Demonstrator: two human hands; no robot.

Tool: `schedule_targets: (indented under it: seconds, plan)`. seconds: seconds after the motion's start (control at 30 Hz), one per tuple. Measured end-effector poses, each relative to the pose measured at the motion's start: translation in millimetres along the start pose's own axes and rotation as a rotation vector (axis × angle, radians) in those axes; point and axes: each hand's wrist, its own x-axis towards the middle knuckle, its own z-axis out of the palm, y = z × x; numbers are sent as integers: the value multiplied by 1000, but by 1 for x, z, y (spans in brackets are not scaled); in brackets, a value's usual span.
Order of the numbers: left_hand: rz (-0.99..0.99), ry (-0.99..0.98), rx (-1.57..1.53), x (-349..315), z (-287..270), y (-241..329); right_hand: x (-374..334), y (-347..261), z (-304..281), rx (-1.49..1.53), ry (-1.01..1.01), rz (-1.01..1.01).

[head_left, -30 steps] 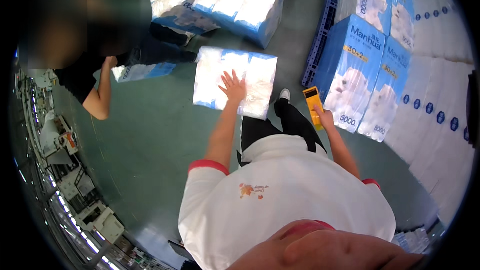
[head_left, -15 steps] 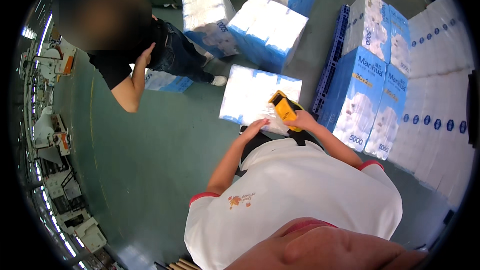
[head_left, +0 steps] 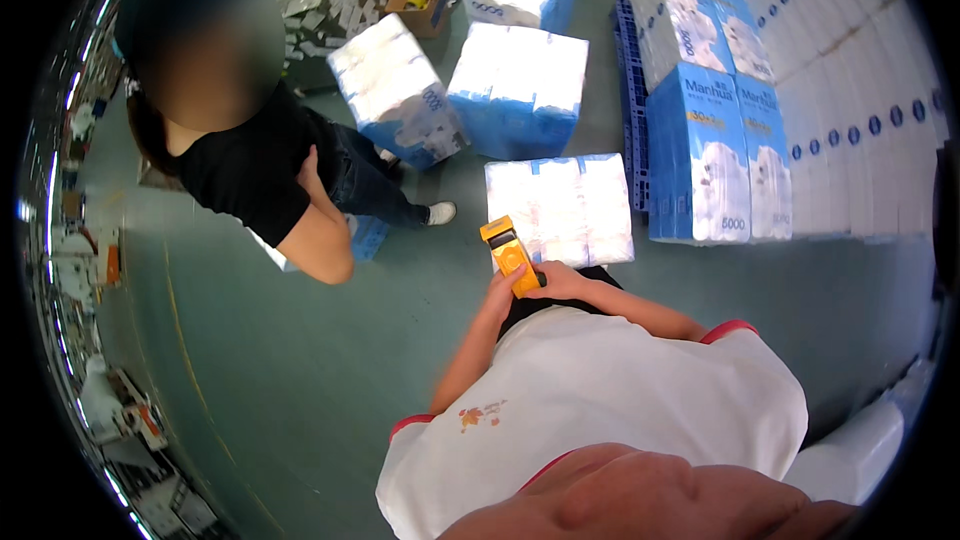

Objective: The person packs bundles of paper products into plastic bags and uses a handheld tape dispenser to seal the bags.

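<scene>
In front of my waist is a yellow-and-black handheld tool [head_left: 512, 258], its exact kind unclear, tilted with its dark-banded end pointing away from me. My left hand [head_left: 503, 290] grips its near left side, thumb along the body. From the right, my right hand [head_left: 558, 281] closes round its black lower part, the fingers partly hidden. Just beyond both hands lies a plastic-wrapped pack of white paper rolls [head_left: 575, 205] with blue markings. The tool overlaps that pack's near left corner in view; whether they touch I cannot tell.
A person in a black top [head_left: 250, 175] stands to the left beside another pack [head_left: 368, 236]. Further off are several wrapped packs [head_left: 520, 85] and an open cardboard box [head_left: 418, 10]. At right, blue-and-white packs [head_left: 700, 155] are stacked by a blue pallet [head_left: 632, 100].
My left hand has left the pack's top and joined my right on the yellow tool, which has moved left and nearer. The view has shifted, and the other person appears turned.
</scene>
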Motion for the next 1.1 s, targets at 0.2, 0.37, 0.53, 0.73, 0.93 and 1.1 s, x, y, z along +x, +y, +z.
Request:
schedule_targets:
  seconds: [0.2, 0.37, 0.53, 0.73, 0.93, 1.1]
  plan:
    - [154, 113, 377, 21, -32, 12, -11, 64, 1, 28, 176, 254]
    - [193, 144, 515, 26, -45, 43, -20, 118, -8, 76, 210, 328]
    - [266, 155, 724, 55, -75, 69, -20, 162, -2, 332, 232, 453]
    - [377, 242, 1114, 87, -110, 116, 10, 166, -3, 263, 216, 429]
    - [398, 272, 1255, 145, -159, 191, 56, 143, 4, 309, 283, 470]
    - [425, 248, 1475, 195, -184, 288, 109, 99, 39, 255, 410, 537]
